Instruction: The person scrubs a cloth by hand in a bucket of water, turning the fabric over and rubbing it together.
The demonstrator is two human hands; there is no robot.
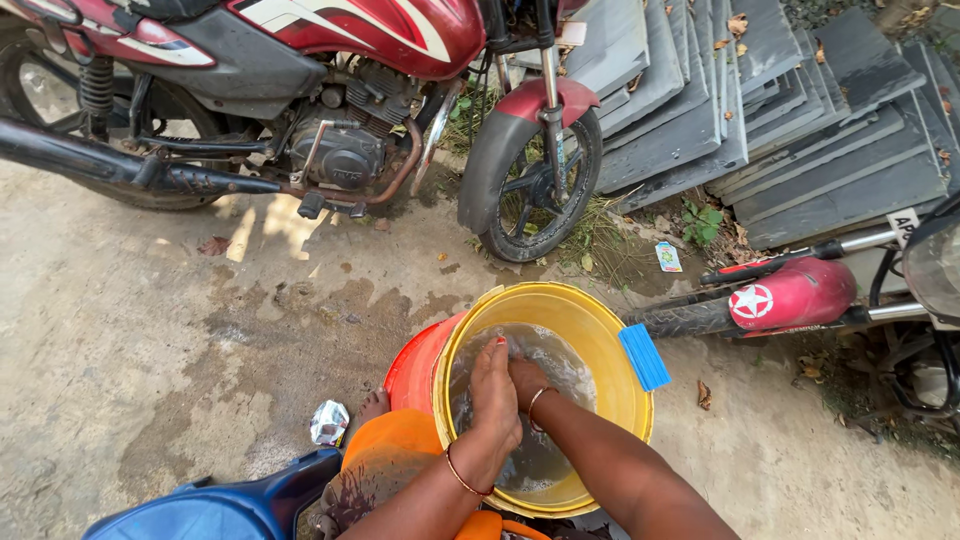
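Note:
A yellow bucket (610, 345) holds cloudy water and stands in front of me, leaning against a red bucket (412, 368). Both my hands are down inside it. My left hand (495, 395) lies on top, fingers pointing away, with a thin bangle at the wrist. My right hand (528, 380) is partly under it and in the water, also with a bangle. The hands are pressed together; whatever is between them is hidden by the water and the upper hand. A blue scrubbing brush (644, 356) rests on the bucket's right rim.
A red motorcycle (330, 90) is parked across the top, its front wheel (535, 185) near the bucket. Grey stone slabs (800, 130) are stacked at top right. A second bike's red front mudguard (790, 297) is on the right. A blue vehicle part (220, 505) is at bottom left. The concrete is wet.

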